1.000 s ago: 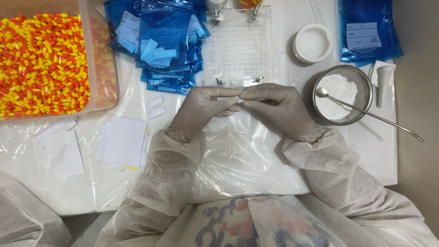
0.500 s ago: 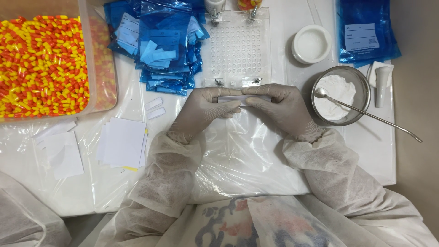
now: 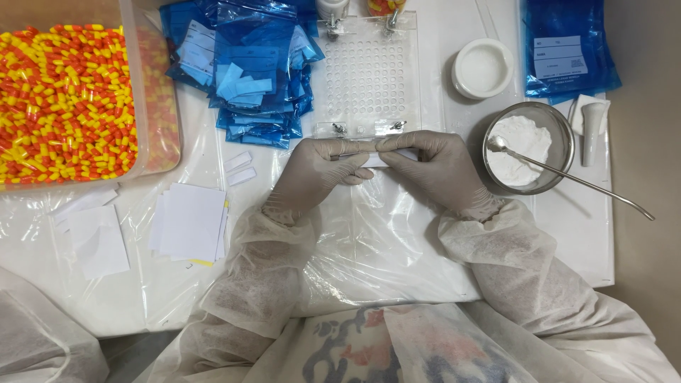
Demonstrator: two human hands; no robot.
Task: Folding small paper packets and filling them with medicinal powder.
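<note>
Pinching one small white paper strip (image 3: pixel 386 157) between them, the gloved left hand (image 3: pixel 319 174) and right hand (image 3: pixel 433 167) were closed on its ends, just below the clear perforated capsule tray (image 3: pixel 369 74). Right of that tray sat a metal bowl of white powder (image 3: pixel 528 147); blue sachets (image 3: pixel 248 71) lay left.

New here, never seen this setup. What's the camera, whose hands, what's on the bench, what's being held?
There is one view only, from a camera worn on the person's head, looking straight down at the bench. No machine is involved: the gloved left hand and right hand belong to the wearer, in a white disposable gown. Together they pinch a small white strip with a thin metal tool; exactly what it is cannot be told. Just beyond the hands lies a clear perforated capsule tray. Far left is a clear bin of orange-and-yellow capsules, next to it blue plastic bags. To the right, a metal bowl of white powder holds a long spoon. White paper slips lie lower left.
</note>
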